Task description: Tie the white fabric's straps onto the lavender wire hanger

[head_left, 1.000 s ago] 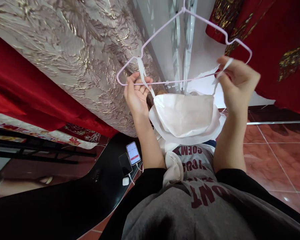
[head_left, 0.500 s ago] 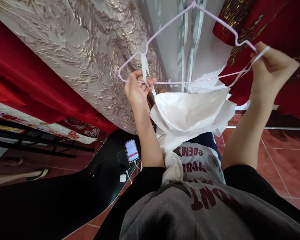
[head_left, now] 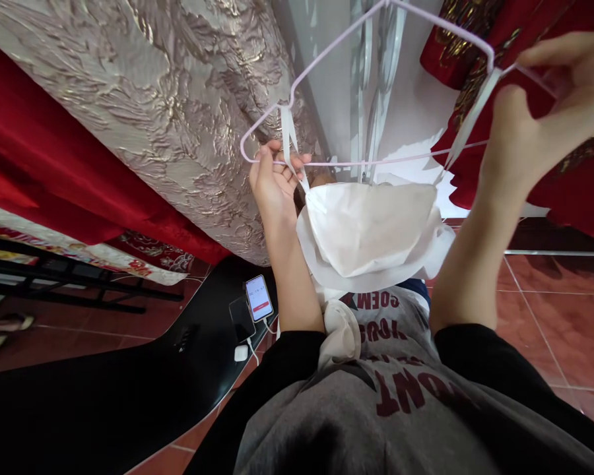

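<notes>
Left hand [head_left: 276, 188]: forearm extended forward, palm turned up, fingers curled loosely. My thumb and fingers are closed around the lower bar of the hanger [head_left: 445, 26], near its left end. Right hand [head_left: 567, 102]: forearm extended forward and outward, index finger reaching inward, thumb raised. My right thumb and index finger are spread apart, with the index fingertip at the hanger's right arm; I cannot tell whether it bears on the metal.

Hanger orientation: long axis runs crosswise from my left grip toward my right hand, rising slightly to the right. Its peak points away from me.

The white garment [head_left: 373, 224] lies below the lower bar, between my two forearms, its wide upper edge parallel to the bar. The left strap [head_left: 286, 125] is looped over the hanger's left notch, just beyond my left grip, and passes down across those fingers. The right strap [head_left: 474, 115] sits at the right notch, just inward of my right fingertips.
</notes>
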Motion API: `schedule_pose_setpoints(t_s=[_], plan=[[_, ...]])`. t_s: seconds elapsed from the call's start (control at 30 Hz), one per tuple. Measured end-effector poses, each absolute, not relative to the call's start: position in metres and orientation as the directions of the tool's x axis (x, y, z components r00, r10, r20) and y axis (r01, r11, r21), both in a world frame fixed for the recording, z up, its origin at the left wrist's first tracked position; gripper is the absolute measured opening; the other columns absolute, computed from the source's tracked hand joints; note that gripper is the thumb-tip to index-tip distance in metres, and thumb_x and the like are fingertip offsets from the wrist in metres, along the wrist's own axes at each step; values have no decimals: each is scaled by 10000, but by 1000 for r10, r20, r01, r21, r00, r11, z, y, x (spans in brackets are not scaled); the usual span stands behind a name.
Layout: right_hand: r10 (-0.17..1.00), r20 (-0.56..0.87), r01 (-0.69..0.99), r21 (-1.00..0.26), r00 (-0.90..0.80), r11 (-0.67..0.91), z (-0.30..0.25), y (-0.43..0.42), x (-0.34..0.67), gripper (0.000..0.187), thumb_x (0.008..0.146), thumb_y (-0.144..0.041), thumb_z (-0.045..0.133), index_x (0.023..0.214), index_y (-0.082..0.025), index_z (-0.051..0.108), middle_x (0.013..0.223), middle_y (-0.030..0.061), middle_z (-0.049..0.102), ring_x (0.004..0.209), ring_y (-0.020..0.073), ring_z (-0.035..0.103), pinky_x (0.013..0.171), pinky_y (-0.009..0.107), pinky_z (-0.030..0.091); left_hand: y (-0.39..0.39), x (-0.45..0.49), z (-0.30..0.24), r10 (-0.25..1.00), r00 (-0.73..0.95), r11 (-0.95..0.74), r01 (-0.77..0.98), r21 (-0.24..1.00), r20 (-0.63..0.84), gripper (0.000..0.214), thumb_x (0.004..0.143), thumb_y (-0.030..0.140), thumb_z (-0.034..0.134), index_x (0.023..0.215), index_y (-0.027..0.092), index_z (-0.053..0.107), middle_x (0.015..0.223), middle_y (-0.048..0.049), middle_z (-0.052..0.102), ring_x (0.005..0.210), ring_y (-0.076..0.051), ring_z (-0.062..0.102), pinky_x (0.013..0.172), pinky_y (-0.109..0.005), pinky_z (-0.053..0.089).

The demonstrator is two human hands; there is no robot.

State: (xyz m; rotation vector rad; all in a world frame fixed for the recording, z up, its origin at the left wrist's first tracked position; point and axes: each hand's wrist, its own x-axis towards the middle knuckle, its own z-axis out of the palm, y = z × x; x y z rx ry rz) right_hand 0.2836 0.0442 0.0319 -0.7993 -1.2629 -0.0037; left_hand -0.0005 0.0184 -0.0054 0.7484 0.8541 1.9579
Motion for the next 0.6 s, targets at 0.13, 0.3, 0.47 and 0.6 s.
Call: schedule_pose_setpoints(t_s=[0.13,0.3,0.47,0.6], plan=[[199,873,380,-386,445,840,-6,41,248,193,923,-156,585,900,-295,716,911,39,663,906,216,678,884,443,562,22,-4,-12,860,-475,-377,-350,858,185,305,1191,469,511,1001,280,656,773,-58,696,1170,-277,804,784,-340,601],[705,667,462,-560,-242,688,-20,25,235,183,1017,-487,717,1087,-345,809,1114,29,849,1109,311,763,1169,615,526,19,-8,-15,864,-447,-361,-230,904,232,325,1104,612,653,1032,301,711,1047,-98,831,1267,-291,791,895,-339,652],[700,692,476,-562,-177,676,-15,19,247,187,1058,-435,669,1087,-369,842,1091,17,855,1072,297,753,1173,617,485,-9,-22,-9,946,-223,-262,-103,960,234,419,1040,630,759,920,230,781,925,-130,848,1085,-322,839,900,-372,675],[682,716,462,-559,-149,689,-18,19,246,201,1057,-450,671,1065,-360,851,1028,16,845,1021,283,749,1153,601,494,-38,-29,6,941,-145,-295,87,952,305,507,1051,654,742,826,206,820,844,-129,820,896,-293,821,848,-385,655]])
